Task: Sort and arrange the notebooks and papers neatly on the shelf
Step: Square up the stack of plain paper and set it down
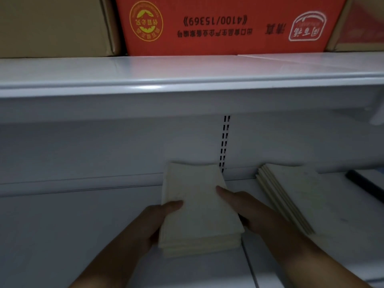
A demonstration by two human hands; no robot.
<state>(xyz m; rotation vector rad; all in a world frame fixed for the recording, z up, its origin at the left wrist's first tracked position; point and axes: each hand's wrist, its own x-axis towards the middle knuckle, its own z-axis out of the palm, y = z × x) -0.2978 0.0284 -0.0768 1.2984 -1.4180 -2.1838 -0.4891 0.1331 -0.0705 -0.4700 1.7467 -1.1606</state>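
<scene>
A stack of cream-coloured papers or thin notebooks lies on the white lower shelf, near its middle. My left hand grips the stack's left edge, thumb on top. My right hand presses against its right edge, with the thumb resting on the top sheet. A second stack of cream notebooks lies flat to the right, angled, apart from my hands.
A dark narrow object lies at the far right of the shelf. The upper shelf overhangs above and carries a red printed carton between brown cardboard boxes. A slotted upright runs down the back panel.
</scene>
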